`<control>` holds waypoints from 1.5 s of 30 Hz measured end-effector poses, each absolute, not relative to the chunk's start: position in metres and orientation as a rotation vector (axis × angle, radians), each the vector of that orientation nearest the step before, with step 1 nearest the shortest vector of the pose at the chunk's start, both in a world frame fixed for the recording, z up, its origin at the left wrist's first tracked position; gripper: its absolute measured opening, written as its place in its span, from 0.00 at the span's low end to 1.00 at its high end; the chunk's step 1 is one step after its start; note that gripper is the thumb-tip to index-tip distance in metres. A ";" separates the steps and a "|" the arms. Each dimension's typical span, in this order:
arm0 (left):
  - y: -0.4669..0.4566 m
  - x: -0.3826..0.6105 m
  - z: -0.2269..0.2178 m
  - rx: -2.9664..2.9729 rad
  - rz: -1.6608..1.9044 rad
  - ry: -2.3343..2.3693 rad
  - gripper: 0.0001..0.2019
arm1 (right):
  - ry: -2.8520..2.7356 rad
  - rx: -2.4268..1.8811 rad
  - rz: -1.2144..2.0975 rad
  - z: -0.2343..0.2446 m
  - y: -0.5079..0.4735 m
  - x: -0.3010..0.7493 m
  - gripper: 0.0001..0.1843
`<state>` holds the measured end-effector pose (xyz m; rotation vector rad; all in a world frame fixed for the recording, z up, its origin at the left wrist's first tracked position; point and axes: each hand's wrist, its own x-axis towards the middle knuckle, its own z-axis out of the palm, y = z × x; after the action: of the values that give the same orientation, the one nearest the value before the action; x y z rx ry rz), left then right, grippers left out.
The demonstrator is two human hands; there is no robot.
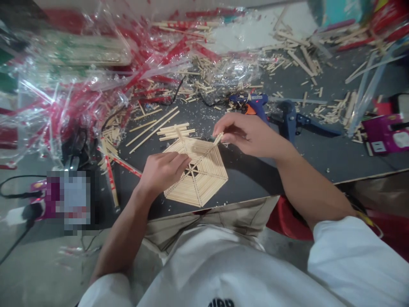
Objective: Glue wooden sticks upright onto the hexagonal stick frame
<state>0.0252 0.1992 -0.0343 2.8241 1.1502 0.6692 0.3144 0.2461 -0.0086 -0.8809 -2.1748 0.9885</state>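
Note:
A flat hexagonal panel of thin wooden sticks, with ribs crossing at a small central opening, lies near the table's front edge. Resting on its left part is my left hand, fingers together and bent, pressing it against the table; their undersides are hidden. At the panel's upper right corner, my right hand pinches a short piece of wooden stick between thumb and fingers, close to the end of a rib. Another stick juts up past the top left corner. Short loose sticks lie just behind the panel.
Behind my right hand lie a blue glue gun and a blue hand cutter. Crumpled plastic wrap and stick scraps cover the back. Purple power boxes with cables stand at both sides. Two long sticks lie left of centre.

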 end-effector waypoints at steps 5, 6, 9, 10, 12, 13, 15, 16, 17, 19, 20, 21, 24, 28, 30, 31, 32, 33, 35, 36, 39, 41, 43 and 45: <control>0.199 0.025 -0.035 2.808 0.669 1.148 0.12 | -2.099 -0.926 0.883 -0.020 0.239 0.317 0.07; 0.199 0.024 -0.035 2.810 0.662 1.147 0.12 | -2.093 -0.915 0.840 -0.022 0.238 0.317 0.06; 0.199 0.024 -0.036 2.796 0.656 1.147 0.10 | -2.081 -0.908 0.766 -0.024 0.234 0.316 0.05; 0.199 0.025 -0.036 2.787 0.659 1.150 0.10 | -2.084 -0.925 0.756 -0.024 0.233 0.315 0.05; 0.199 0.025 -0.036 2.771 0.667 1.163 0.10 | -2.074 -0.926 0.751 -0.024 0.233 0.314 0.05; 0.200 0.025 -0.035 2.765 0.666 1.174 0.11 | -2.063 -0.903 0.760 -0.024 0.233 0.314 0.05; 0.200 0.026 -0.035 2.755 0.646 1.199 0.12 | -2.024 -0.833 0.786 -0.025 0.234 0.314 0.05; 0.200 0.026 -0.035 2.750 0.632 1.208 0.12 | -2.004 -0.818 0.795 -0.026 0.235 0.314 0.05; 0.200 0.026 -0.035 2.743 0.620 1.215 0.12 | -1.988 -0.827 0.800 -0.027 0.236 0.314 0.05; 0.200 0.026 -0.035 2.729 0.616 1.213 0.12 | -1.960 -0.879 0.792 -0.030 0.237 0.312 0.07; 0.200 0.026 -0.035 2.724 0.624 1.206 0.12 | -1.946 -0.901 0.787 -0.032 0.238 0.312 0.08; 0.200 0.026 -0.035 2.720 0.631 1.203 0.11 | -1.929 -0.914 0.788 -0.034 0.238 0.311 0.08; 0.200 0.025 -0.035 2.707 0.619 1.214 0.12 | -1.867 -0.894 0.806 -0.037 0.237 0.309 0.08; 0.200 0.025 -0.036 2.687 0.597 1.228 0.13 | -1.831 -0.860 0.797 -0.037 0.235 0.309 0.08; 0.200 0.026 -0.036 2.695 0.603 1.223 0.13 | -1.833 -0.852 0.790 -0.037 0.234 0.308 0.07; 0.200 0.026 -0.036 2.701 0.610 1.216 0.13 | -1.835 -0.840 0.785 -0.036 0.234 0.308 0.07; 0.200 0.026 -0.036 2.706 0.617 1.207 0.13 | -1.841 -0.827 0.779 -0.036 0.234 0.307 0.07; 0.200 0.026 -0.036 2.709 0.625 1.199 0.12 | -1.849 -0.820 0.774 -0.036 0.234 0.307 0.07; 0.200 0.026 -0.036 2.703 0.631 1.192 0.12 | -1.870 -0.806 0.759 -0.035 0.233 0.306 0.07; 0.200 0.026 -0.036 2.697 0.628 1.194 0.12 | -1.878 -0.803 0.748 -0.034 0.233 0.305 0.07; 0.200 0.025 -0.037 2.680 0.611 1.208 0.12 | -1.892 -0.823 0.723 -0.033 0.233 0.305 0.06; 0.200 0.025 -0.038 2.680 0.597 1.215 0.13 | -1.896 -0.847 0.726 -0.033 0.232 0.305 0.07; 0.200 0.025 -0.039 2.686 0.592 1.217 0.13 | -1.908 -0.894 0.720 -0.035 0.232 0.304 0.10; 0.200 0.024 -0.040 2.692 0.588 1.217 0.13 | -1.915 -0.965 0.716 -0.037 0.232 0.302 0.12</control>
<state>0.0242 0.2001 -0.0396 2.6921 1.2170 0.5876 0.3022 0.2318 -0.0367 -0.9649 -1.9145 0.7156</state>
